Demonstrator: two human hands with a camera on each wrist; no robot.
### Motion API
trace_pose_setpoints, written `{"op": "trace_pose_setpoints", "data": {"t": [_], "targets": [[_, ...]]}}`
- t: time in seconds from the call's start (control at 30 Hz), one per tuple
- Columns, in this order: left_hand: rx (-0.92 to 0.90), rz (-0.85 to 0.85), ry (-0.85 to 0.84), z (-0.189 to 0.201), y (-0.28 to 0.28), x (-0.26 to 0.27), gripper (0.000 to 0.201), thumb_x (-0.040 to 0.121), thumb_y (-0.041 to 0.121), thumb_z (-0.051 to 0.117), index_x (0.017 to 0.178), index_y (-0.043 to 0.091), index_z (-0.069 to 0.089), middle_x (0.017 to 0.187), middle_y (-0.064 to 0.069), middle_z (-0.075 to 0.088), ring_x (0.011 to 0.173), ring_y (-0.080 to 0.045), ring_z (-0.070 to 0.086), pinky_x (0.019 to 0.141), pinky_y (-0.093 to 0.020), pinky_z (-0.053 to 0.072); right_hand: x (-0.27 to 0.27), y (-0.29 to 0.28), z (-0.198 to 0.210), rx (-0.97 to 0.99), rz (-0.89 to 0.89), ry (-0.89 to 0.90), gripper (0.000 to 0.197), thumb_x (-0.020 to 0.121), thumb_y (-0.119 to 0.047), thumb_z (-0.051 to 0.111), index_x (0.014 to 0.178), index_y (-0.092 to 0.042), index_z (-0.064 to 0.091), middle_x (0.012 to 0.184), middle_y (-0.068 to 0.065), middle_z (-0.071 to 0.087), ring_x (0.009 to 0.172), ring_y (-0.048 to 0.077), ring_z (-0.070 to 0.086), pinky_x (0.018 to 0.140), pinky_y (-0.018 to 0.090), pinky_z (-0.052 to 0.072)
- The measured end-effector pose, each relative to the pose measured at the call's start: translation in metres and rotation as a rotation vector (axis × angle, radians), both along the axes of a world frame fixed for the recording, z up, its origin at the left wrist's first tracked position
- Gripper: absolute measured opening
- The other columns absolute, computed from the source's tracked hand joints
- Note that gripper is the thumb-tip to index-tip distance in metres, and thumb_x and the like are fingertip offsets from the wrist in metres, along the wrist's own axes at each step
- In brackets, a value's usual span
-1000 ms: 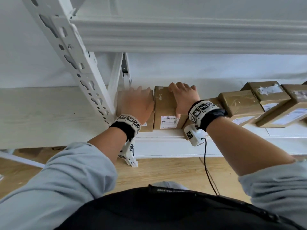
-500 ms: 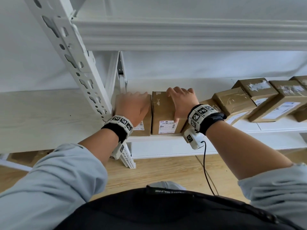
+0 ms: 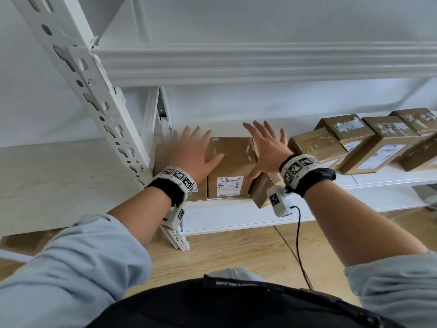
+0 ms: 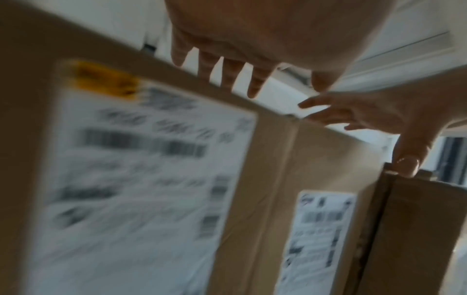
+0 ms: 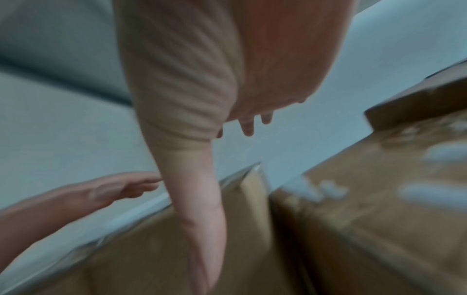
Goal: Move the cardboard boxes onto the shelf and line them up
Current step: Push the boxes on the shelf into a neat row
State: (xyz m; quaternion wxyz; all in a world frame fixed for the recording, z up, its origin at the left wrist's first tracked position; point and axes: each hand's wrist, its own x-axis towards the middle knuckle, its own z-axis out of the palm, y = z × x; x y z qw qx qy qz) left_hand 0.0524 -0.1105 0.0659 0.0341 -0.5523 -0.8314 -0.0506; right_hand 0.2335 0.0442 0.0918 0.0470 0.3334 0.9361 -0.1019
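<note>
Three brown cardboard boxes stand at the left end of the white shelf (image 3: 383, 178). The leftmost box (image 3: 199, 192) is mostly hidden under my left hand (image 3: 191, 150), which hovers blurred with fingers spread. The middle box (image 3: 231, 166) shows a white label to the front. My right hand (image 3: 267, 147) is spread open over its right edge. A third box (image 3: 261, 191) sits tilted below my right wrist. In the left wrist view my right thumb (image 4: 405, 165) touches that box's top edge. Neither hand holds anything.
Several more taped boxes (image 3: 387, 140) lie askew along the shelf to the right. A white perforated upright (image 3: 94, 91) stands just left of the boxes, and a shelf beam (image 3: 236, 65) runs overhead. Below is a wooden floor (image 3: 236, 252) with a black cable (image 3: 298, 233).
Both hands lay on the box tops with fingers over the far edges. Now they have lifted off and spread open. The boxes at the left end stay put.
</note>
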Motion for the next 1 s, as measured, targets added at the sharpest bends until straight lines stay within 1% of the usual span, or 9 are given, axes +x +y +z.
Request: {"op": "trace_pose_setpoints", "data": {"t": [0.13,0.23,0.3,0.4,0.5,0.6,0.67,0.77,1.0], "targets": [[-0.103,-0.173,0.044,0.009,0.034,0.027,0.104,0.078,0.091,0.032,0.158,0.031,0.002,0.167,-0.006,0.006,0.153,-0.032,0.006,0.122,-0.057,0.005,0.039,0.027,-0.001,-0.047,0.005,-0.257,0.143,0.054,-0.048,0.092,0.156,-0.041,-0.008,0.165,-0.008,-0.014,0.151,0.024,-0.018,0.114,0.066,-0.014],[-0.223,-0.208,0.037,0.004,0.052,0.042,0.117,0.07,0.092,0.045,0.158,0.034,-0.006,0.167,-0.004,-0.004,0.153,-0.034,0.001,0.121,-0.059,0.002,0.048,0.03,-0.016,-0.096,0.068,-0.357,0.146,0.047,-0.061,0.09,0.155,-0.044,-0.006,0.165,-0.01,-0.011,0.151,0.024,-0.016,0.11,0.067,-0.019],[-0.282,-0.183,0.002,-0.006,0.056,0.045,0.118,0.07,0.091,0.049,0.157,0.036,-0.008,0.167,-0.001,-0.007,0.152,-0.035,-0.002,0.12,-0.061,-0.001,0.047,0.033,-0.021,-0.126,0.081,-0.269,0.137,0.05,-0.061,0.089,0.156,-0.044,0.004,0.166,-0.009,-0.004,0.153,0.024,-0.011,0.108,0.066,-0.02],[-0.271,-0.15,-0.051,-0.017,0.052,0.043,0.108,0.077,0.083,0.052,0.157,0.039,-0.007,0.167,0.003,-0.01,0.152,-0.033,-0.006,0.12,-0.062,-0.003,0.045,0.037,-0.017,-0.158,0.024,-0.044,0.111,0.06,-0.06,0.085,0.152,-0.045,0.024,0.165,-0.01,0.013,0.153,0.02,0.0,0.113,0.067,-0.014],[-0.225,-0.144,-0.042,-0.023,0.053,0.041,0.1,0.086,0.069,0.058,0.156,0.041,-0.007,0.166,0.004,-0.008,0.152,-0.032,-0.004,0.119,-0.061,-0.002,0.053,0.041,-0.018,-0.094,0.048,0.005,0.09,0.072,-0.073,0.069,0.149,-0.044,0.032,0.161,-0.01,0.026,0.152,0.02,0.008,0.116,0.065,-0.008],[-0.197,-0.121,-0.025,-0.031,0.057,0.04,0.1,0.09,0.051,0.067,0.154,0.044,-0.009,0.166,0.005,-0.006,0.152,-0.032,-0.002,0.118,-0.06,-0.002,0.067,0.043,-0.028,0.002,0.147,-0.146,0.121,0.059,-0.084,0.068,0.156,-0.04,0.011,0.166,-0.006,0.009,0.153,0.026,0.004,0.116,0.065,-0.009],[-0.199,-0.116,-0.012,-0.034,0.057,0.04,0.101,0.091,0.046,0.069,0.153,0.044,-0.011,0.166,0.006,-0.006,0.152,-0.032,-0.002,0.117,-0.06,-0.003,0.071,0.045,-0.037,0.121,0.181,-0.196,0.137,0.05,-0.078,0.078,0.157,-0.035,0.004,0.164,-0.002,0.015,0.151,0.027,0.013,0.118,0.062,-0.004],[-0.195,-0.124,-0.013,-0.033,0.055,0.04,0.099,0.091,0.051,0.067,0.154,0.043,-0.01,0.166,0.005,-0.006,0.152,-0.032,-0.003,0.118,-0.059,-0.002,0.065,0.047,-0.041,0.238,0.14,-0.157,0.137,0.047,-0.059,0.09,0.156,-0.033,0.012,0.15,0.0,0.036,0.142,0.025,0.031,0.118,0.056,0.005],[-0.207,-0.11,-0.03,-0.026,0.053,0.045,0.097,0.09,0.06,0.06,0.156,0.04,-0.008,0.166,0.003,-0.007,0.152,-0.032,-0.003,0.12,-0.061,0.001,0.053,0.045,-0.048,0.272,0.079,-0.078,0.132,0.046,-0.056,0.092,0.154,-0.032,0.019,0.147,-0.001,0.039,0.141,0.023,0.033,0.117,0.062,0.01]]}}
